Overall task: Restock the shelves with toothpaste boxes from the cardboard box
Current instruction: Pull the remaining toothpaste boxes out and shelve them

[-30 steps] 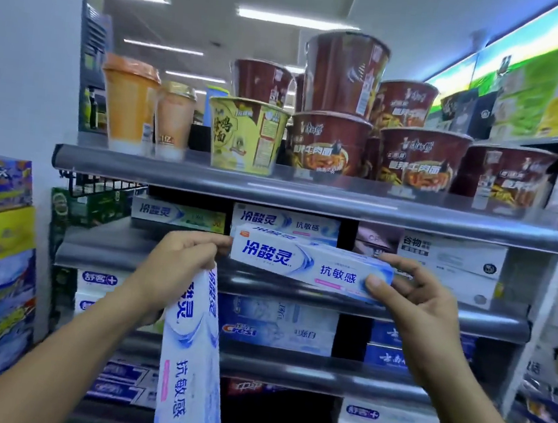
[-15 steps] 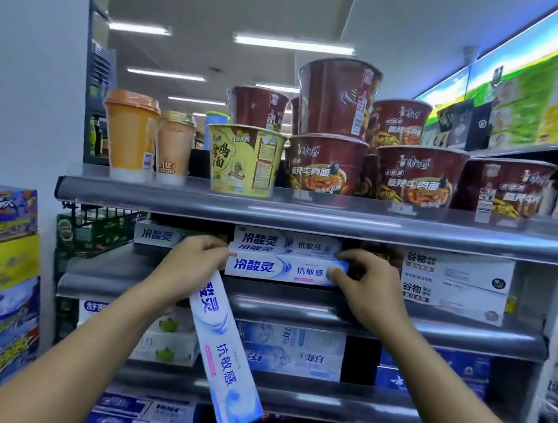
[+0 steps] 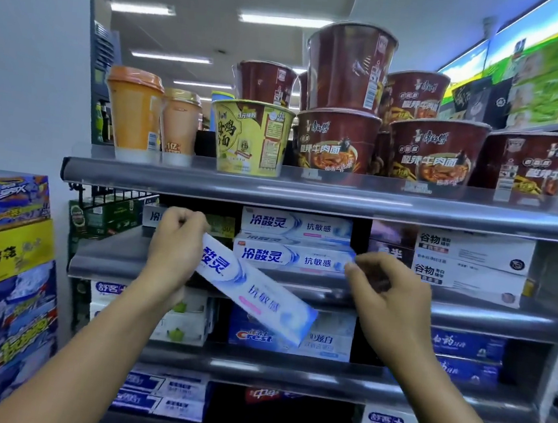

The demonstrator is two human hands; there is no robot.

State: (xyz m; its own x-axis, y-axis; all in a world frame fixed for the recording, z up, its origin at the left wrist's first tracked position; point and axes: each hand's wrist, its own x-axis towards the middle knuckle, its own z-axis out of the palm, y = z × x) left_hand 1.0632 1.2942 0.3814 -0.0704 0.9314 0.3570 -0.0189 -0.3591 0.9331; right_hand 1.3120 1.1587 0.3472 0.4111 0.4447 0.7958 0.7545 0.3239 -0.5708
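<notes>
My left hand [image 3: 177,245] grips one end of a white-and-blue toothpaste box [image 3: 258,297], which slants down to the right in front of the second shelf [image 3: 111,257]. Two boxes of the same kind lie stacked on that shelf, an upper one [image 3: 296,225] and a lower one [image 3: 295,258]. At the lower box's right end is my right hand [image 3: 389,292], fingers loosely curled and holding nothing. The cardboard box is out of view.
Instant noodle cups [image 3: 340,142] and drink cups [image 3: 133,113] crowd the top shelf. White toothpaste boxes [image 3: 472,262] sit right of the stack, Crest boxes [image 3: 257,336] on the shelf below. Colourful cartons [image 3: 8,251] are stacked at the left.
My right hand slid its box onto the shelf stack, let go and drew back a little. The box in my left hand swung up from hanging to a slant.
</notes>
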